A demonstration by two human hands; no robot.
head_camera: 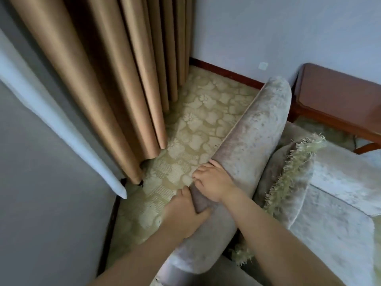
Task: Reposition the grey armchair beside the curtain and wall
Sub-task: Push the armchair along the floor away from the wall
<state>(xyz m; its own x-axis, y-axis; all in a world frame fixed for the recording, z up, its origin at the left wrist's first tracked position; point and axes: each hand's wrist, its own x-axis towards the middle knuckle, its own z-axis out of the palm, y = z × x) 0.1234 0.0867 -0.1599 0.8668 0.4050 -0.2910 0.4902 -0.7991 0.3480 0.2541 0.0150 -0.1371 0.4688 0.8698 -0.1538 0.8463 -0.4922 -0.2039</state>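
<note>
the grey armchair [253, 129] stands right of centre. its left armrest runs from the near foreground toward the far wall [278, 27]. both hands are on that armrest. the left grip [185, 211] is wrapped round its outer side with the thumb over the top. the right grip [212, 184], just beyond it, lies across the top with its fingers curled down the outer edge.

the chair is firmly held, but the move looks unfinished. a broad strip of patterned carpet [198, 124] shows between the armrest and the tan curtain [103, 79] on the left. the chair also sits at an angle to the wall, with its far end near the dark skirting board [226, 73]; whether it touches is hidden. judging by that, it has yet to be slid left and squared up.

a fringed cushion [288, 172] leans against the inner side of the armrest and could tip if the chair is jolted. a wooden side table [340, 96] stands just beside the chair at far right, limiting travel that way. the curtain's hem reaches the carpet and might be trapped by the chair.
</note>
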